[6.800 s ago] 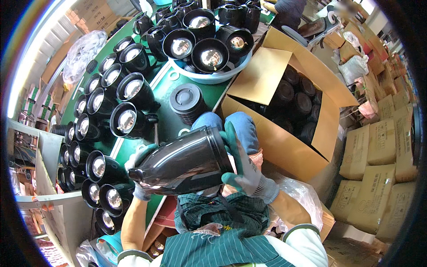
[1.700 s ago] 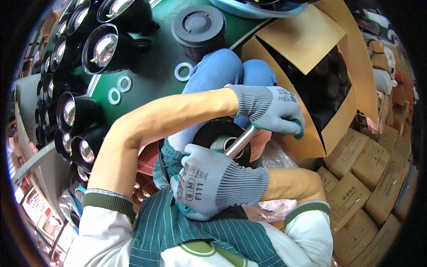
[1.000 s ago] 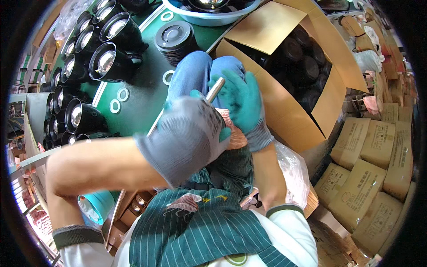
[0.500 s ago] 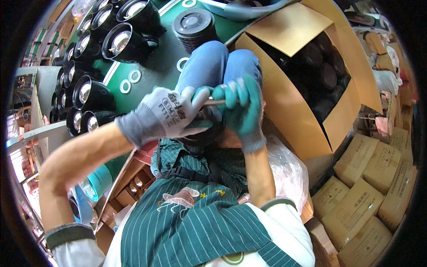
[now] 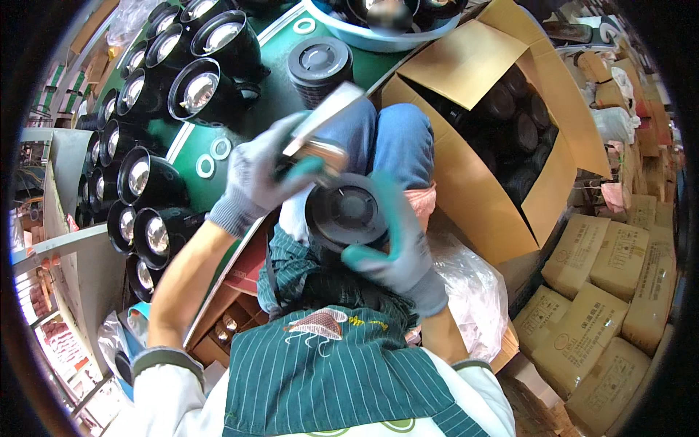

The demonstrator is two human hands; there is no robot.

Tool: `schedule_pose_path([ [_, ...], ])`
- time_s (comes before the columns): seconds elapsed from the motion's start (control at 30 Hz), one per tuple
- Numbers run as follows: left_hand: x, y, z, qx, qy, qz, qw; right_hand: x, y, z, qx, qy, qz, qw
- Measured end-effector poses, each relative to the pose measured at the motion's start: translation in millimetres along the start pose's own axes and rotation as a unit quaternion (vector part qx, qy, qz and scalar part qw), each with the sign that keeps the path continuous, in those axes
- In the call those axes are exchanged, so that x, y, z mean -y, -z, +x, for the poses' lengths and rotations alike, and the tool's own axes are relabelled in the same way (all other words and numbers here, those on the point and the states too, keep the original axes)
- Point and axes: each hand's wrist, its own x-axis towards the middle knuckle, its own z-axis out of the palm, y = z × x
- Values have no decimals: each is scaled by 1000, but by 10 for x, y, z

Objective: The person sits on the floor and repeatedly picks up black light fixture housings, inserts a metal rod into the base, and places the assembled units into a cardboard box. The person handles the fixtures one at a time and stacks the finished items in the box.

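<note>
My left hand [image 5: 263, 164], in a grey glove with green fingertips, is closed around a shiny silvery piece [image 5: 329, 154] with a pale flat strip sticking up from it. Blur hides its exact kind. Above my lap, my right hand [image 5: 404, 255] grips a black round screw cap [image 5: 345, 210] by its right edge, thumb below and fingers along the side. The cap's ringed face points up. Just beyond my knees stands a stack of similar black caps [image 5: 320, 62] on the green tabletop [image 5: 280, 95].
Black jugs with silvery insides [image 5: 196, 93] crowd the table's left. White rings [image 5: 206, 166] lie near its edge. A light blue basin [image 5: 397, 38] holds more black parts. To my right are an open carton [image 5: 466, 171] of black pieces, a clear plastic bag [image 5: 473, 291] and stacked closed cartons [image 5: 582, 320].
My hands were together over the black part with a thin stick-like piece between them; now they are apart. My left hand has lifted the silvery piece, and my right has moved down onto the cap.
</note>
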Motion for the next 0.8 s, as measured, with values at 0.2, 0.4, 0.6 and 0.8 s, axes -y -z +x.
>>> schedule_pose_path([
  [0.2,1182,-46,-896,-2,183,173,968,223,-58,-140,-11,19,-91,996],
  [0.4,1357,-109,-1055,15,335,262,905,450,85,-342,-21,168,-155,973],
  [0.6,220,561,-841,-110,-127,138,976,295,175,83,-165,-98,381,904],
  [0.8,60,624,-536,-106,192,-298,929,-93,-172,903,-101,-102,632,761],
])
